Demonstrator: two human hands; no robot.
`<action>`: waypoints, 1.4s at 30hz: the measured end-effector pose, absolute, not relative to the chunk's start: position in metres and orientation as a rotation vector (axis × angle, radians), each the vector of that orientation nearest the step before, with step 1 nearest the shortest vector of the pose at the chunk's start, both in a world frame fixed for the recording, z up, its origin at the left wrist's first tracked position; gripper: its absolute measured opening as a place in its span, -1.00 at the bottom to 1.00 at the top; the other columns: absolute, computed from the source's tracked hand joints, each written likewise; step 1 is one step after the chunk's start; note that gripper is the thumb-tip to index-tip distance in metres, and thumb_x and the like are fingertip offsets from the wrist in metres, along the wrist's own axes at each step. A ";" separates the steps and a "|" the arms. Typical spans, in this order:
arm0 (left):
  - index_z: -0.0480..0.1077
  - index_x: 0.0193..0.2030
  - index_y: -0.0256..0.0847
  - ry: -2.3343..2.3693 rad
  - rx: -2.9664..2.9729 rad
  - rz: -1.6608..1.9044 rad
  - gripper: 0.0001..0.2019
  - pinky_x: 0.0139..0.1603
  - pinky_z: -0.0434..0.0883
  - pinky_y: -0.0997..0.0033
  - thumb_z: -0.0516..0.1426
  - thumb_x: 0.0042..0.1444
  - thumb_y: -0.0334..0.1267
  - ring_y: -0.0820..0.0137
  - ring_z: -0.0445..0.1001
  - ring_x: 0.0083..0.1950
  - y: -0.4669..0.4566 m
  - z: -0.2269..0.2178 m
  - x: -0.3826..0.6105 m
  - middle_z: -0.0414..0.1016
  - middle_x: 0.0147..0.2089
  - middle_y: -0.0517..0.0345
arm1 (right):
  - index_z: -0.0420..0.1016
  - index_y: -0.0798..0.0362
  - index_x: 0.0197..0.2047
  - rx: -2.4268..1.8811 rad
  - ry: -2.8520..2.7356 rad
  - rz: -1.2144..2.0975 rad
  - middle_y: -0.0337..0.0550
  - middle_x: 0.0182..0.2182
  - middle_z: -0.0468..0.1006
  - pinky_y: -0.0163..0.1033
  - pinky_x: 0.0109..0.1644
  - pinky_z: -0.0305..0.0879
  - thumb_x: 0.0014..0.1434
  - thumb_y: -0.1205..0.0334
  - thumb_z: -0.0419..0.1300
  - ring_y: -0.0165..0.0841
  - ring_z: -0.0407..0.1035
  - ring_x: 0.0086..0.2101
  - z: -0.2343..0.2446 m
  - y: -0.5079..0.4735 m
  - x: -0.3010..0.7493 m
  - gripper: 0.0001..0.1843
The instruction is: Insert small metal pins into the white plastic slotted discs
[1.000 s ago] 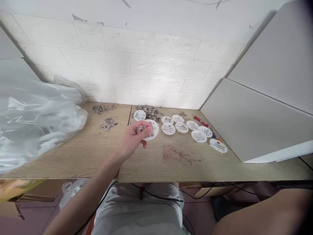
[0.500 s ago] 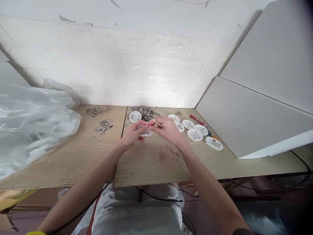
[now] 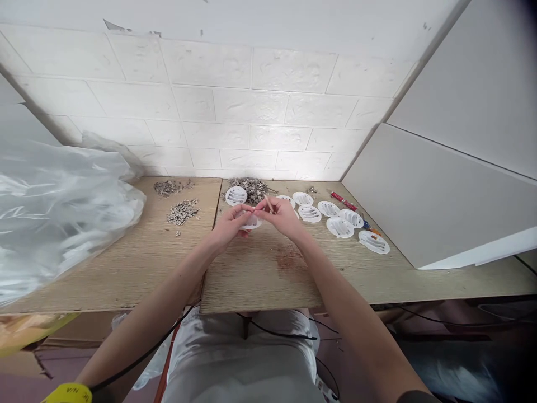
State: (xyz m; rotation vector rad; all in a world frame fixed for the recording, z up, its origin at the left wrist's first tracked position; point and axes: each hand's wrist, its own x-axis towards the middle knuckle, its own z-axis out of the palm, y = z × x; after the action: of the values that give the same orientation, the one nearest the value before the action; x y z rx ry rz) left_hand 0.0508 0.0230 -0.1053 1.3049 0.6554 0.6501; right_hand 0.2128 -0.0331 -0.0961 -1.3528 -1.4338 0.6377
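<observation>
My left hand (image 3: 229, 226) is closed on a white slotted plastic disc (image 3: 253, 223), with the thumb on top and fingers beneath. My right hand (image 3: 284, 217) grips a thin wooden stick (image 3: 268, 202), which points up and away. Its thumb and fingertips meet the left thumb at the disc's far edge. Whatever small piece may be between those fingertips is hidden. Just beyond the hands, another white slotted disc (image 3: 236, 196) lies beside a heap of small metal parts (image 3: 254, 189).
Several white slotted discs (image 3: 340, 227) lie at the right, near a red tool (image 3: 344, 201) and a grey panel (image 3: 453, 196). Two small piles of metal pieces (image 3: 183, 212) sit left of the table seam. A clear plastic bag (image 3: 62, 212) covers the far left.
The camera view has shifted slightly, so the table appears a little higher and further right. The stick in my right hand stands more upright. Both hands stay together at the disc.
</observation>
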 end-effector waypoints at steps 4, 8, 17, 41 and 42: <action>0.30 -0.10 -0.16 0.693 1.401 0.643 -0.68 -0.61 0.28 0.60 0.24 0.02 -0.18 0.54 0.33 -0.50 0.022 -0.111 0.051 0.41 -0.37 0.21 | 0.48 0.05 -0.32 -1.276 -1.153 0.879 -0.36 -0.61 0.26 -0.30 -0.51 -0.09 -0.10 0.01 0.38 -0.51 0.02 -0.60 -0.105 -0.033 0.223 -0.66; 0.19 0.00 -0.14 0.704 1.420 0.646 -0.57 -0.63 0.26 0.61 0.25 0.02 -0.23 0.53 0.35 -0.49 0.021 -0.118 0.053 0.44 -0.32 0.21 | 0.57 0.08 -0.26 -1.272 -1.076 0.925 -0.38 -0.63 0.22 -0.29 -0.52 -0.20 -0.12 0.02 0.39 -0.55 -0.07 -0.62 -0.108 -0.036 0.223 -0.61; 0.44 -0.09 -0.31 0.554 1.114 0.558 -0.66 -0.31 0.48 0.51 0.32 -0.01 -0.26 0.46 0.49 -0.23 0.027 -0.122 0.052 0.52 -0.12 0.01 | 0.59 0.10 -0.32 -1.245 -1.039 0.986 -0.29 -0.58 0.40 -0.33 -0.52 -0.08 -0.21 0.00 0.42 -0.54 0.07 -0.58 -0.113 -0.035 0.216 -0.59; 0.43 -0.03 -0.25 0.502 1.061 0.579 -0.59 -0.22 0.49 0.38 0.25 0.05 -0.04 0.40 0.49 -0.27 0.025 -0.118 0.053 0.53 -0.21 0.02 | 0.55 0.12 -0.35 -1.419 -1.099 0.670 -0.19 -0.44 0.52 -0.24 -0.29 0.20 -0.09 0.08 0.29 -0.40 0.28 -0.42 -0.111 -0.037 0.212 -0.71; 0.43 -0.03 -0.25 0.506 1.064 0.584 -0.58 -0.22 0.49 0.38 0.25 0.04 -0.03 0.40 0.49 -0.27 0.024 -0.118 0.053 0.53 -0.22 0.02 | 0.55 0.12 -0.35 -1.427 -1.125 0.625 -0.17 -0.43 0.53 -0.23 -0.27 0.22 -0.07 0.08 0.27 -0.38 0.31 -0.39 -0.111 -0.038 0.212 -0.72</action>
State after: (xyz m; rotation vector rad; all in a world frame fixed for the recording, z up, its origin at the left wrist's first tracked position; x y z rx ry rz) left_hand 0.0534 0.0245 -0.1181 1.0640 0.5056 0.5844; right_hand 0.2119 -0.0378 -0.1109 -1.4274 -1.1245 0.6251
